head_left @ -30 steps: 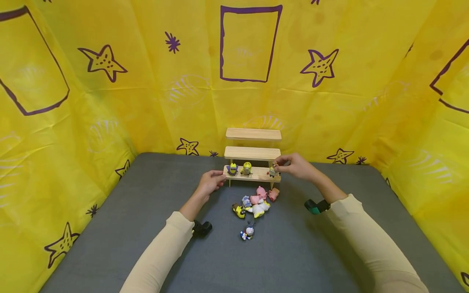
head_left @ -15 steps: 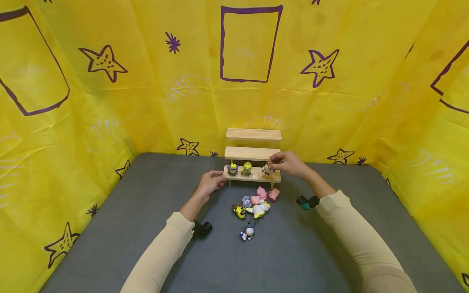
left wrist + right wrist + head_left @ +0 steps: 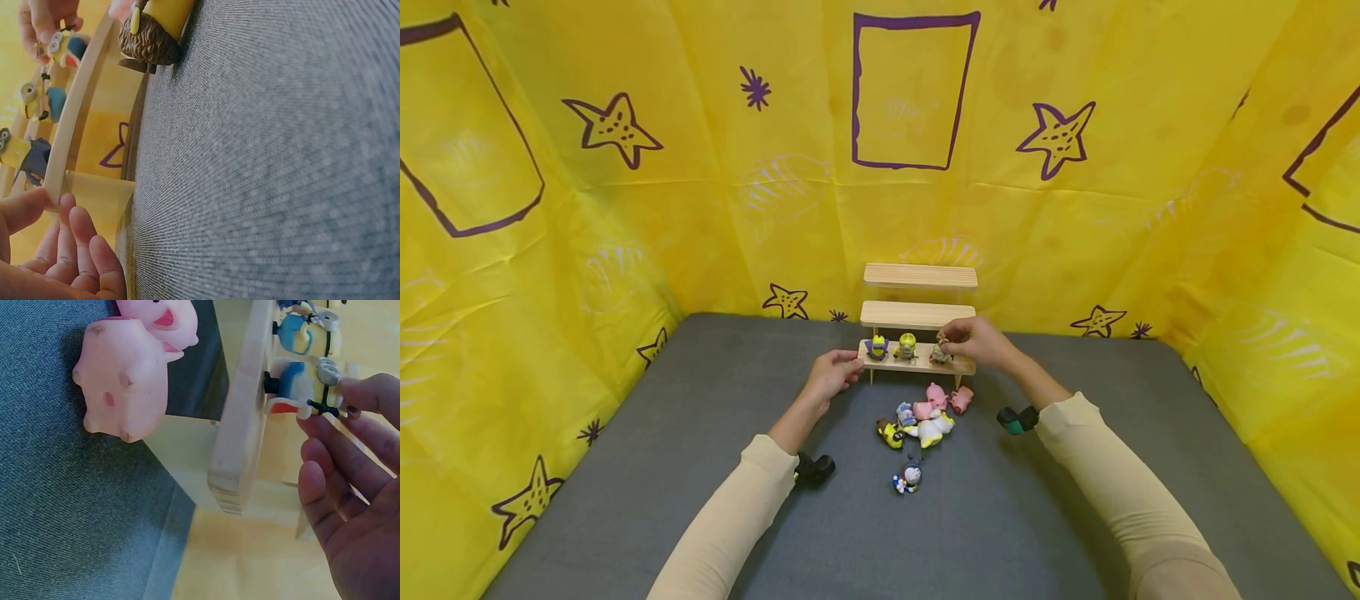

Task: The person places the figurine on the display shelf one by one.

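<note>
A heap of small toys (image 3: 925, 415), two pink pigs (image 3: 128, 378) among them, lies mid-table (image 3: 625, 467); a blue-white figure (image 3: 908, 477) sits nearer the front edge, yellow starred cloth (image 3: 625, 208) behind

Three figures (image 3: 906, 347) lined along the lowest step of a tiered stand (image 3: 917, 316) near the backdrop (image 3: 700, 167). Before it, a cluster of toys (image 3: 925, 417), perhaps seven. Hands at either end of the step.

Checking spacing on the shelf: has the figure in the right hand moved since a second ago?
Yes. The figure in the right hand has slid left along the bottom shelf, away from its right end.
</note>
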Tool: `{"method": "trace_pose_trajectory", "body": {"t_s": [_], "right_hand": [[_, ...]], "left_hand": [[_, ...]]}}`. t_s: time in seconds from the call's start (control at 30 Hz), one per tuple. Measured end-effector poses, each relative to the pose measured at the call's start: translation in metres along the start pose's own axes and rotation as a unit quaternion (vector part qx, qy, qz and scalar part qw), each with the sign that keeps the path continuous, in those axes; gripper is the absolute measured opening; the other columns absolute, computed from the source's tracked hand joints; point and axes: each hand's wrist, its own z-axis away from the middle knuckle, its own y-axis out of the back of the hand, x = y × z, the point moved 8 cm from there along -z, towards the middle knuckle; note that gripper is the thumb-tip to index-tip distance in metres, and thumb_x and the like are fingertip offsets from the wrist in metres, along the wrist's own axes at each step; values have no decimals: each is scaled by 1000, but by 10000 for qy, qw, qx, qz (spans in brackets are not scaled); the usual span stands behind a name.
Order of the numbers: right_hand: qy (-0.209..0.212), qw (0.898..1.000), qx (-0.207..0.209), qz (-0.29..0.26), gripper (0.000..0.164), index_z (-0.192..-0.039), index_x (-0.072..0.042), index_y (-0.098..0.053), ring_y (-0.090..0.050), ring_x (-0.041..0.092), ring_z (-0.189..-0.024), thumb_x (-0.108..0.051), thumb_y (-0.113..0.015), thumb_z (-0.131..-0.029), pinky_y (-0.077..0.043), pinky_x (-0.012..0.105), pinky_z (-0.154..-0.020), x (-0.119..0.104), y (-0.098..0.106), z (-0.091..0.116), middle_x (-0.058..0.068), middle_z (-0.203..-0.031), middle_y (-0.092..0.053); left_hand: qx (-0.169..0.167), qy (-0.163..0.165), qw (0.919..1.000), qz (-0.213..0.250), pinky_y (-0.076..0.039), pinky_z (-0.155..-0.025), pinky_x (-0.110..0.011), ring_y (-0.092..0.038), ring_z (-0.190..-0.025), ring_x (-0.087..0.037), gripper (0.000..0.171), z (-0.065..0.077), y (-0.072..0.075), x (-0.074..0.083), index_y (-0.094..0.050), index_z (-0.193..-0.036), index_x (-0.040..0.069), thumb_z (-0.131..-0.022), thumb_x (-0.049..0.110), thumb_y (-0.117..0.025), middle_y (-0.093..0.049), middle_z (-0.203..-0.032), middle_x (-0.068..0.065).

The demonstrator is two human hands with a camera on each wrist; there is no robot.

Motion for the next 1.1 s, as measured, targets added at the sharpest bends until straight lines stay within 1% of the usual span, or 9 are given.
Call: {"method": "trace_pose_trajectory", "body": {"t_s": [0.1, 0.23, 0.33, 0.47, 0.6, 0.73, 0.97, 1.1], "right_hand": [[-18, 10000, 21, -26, 23, -107, 3, -69, -67, 27, -90, -10, -69, -88, -52, 34, -76, 2, -1, 0, 17, -95, -73], [53, 10000, 45, -41, 25, -112, 2, -67, -68, 29, -91, -8, -67, -89, -52, 35, -76, 2, -2, -1, 18, -98, -73], [87, 9999, 59, 18, 24, -112, 1, -68, -67, 28, -91, -7, -66, -90, -52, 35, -76, 0, -2, 0, 17, -100, -73], [122, 9998, 81, 109, 23, -111, 1, -69, -65, 25, -89, -6, -65, -89, -51, 34, -77, -3, -2, 1, 16, -99, -72], [105, 9998, 88, 112, 23, -111, 1, -69, -61, 21, -85, -6, -65, -89, -48, 32, -73, -7, -1, 2, 14, -96, -71], [76, 9999, 89, 117, 24, -112, 0, -69, -61, 20, -84, -6, -65, -90, -47, 30, -72, -6, -2, 3, 14, -98, -72], [55, 9999, 158, 41, 27, -117, 1, -67, -64, 24, -86, -5, -64, -90, -49, 32, -73, -3, 4, 6, 16, -104, -72], [-30, 9997, 237, 83, 27, -118, -1, -67, -63, 27, -91, -6, -63, -91, -49, 36, -77, -4, 9, 9, 17, -107, -71]], "left_hand": [[0, 0, 10000, 2, -47, -70, -25, -63, -80, -13, 33, -1, 0, -1, -62, -124, 5, -95, 21, -63, -71, -108, -13], [6, 0, 10000, 19, -47, -70, -26, -63, -81, -14, 33, -1, 0, -1, -62, -123, 4, -95, 21, -63, -71, -107, -13], [2, 29, 10000, 9, -47, -70, -26, -63, -80, -13, 33, 0, 0, -1, -62, -123, 5, -95, 22, -63, -71, -108, -12], [-12, 7, 10000, 33, -47, -70, -26, -62, -77, -11, 33, 0, -1, -1, -62, -123, 4, -95, 21, -64, -71, -106, -12], [-26, -80, 9999, 89, -47, -68, -26, -62, -75, -11, 33, 0, -1, 1, -61, -123, 2, -94, 18, -64, -72, -102, -12], [-35, -51, 10000, 74, -48, -69, -27, -63, -76, -12, 33, 0, -1, 1, -62, -123, 2, -94, 19, -64, -72, -102, -11], [-48, 0, 10000, 65, -48, -71, -27, -64, -80, -14, 33, -1, -1, 0, -62, -123, 3, -94, 20, -64, -72, -105, -12], [-62, 14, 10000, 75, -48, -71, -27, -64, -80, -15, 33, -1, 0, 0, -62, -123, 4, -95, 20, -64, -72, -105, -12]]}}
